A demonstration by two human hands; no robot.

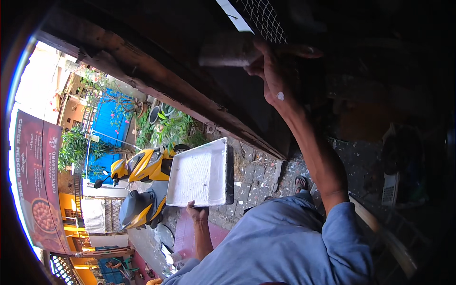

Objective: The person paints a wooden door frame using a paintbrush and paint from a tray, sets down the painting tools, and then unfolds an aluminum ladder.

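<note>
My left hand (198,213) grips the near edge of a paint tray (197,173). The tray is rectangular, with a ribbed inside coated in white paint and a dark outer side. My raised right hand (271,71) is closed round the handle of a wide, pale paintbrush (228,50). Its broad end lies against or close to a dark surface by a wooden beam (156,80); in the shade I cannot tell whether they touch. A white paint spot marks my right wrist.
Wire mesh (263,19) shows beside the brush. Two yellow scooters (145,164) stand beyond the tray, with potted plants (166,126) and a blue fence (107,123) behind. A dark red banner (40,180) hangs at the left. Paint-speckled paving (251,175) lies below.
</note>
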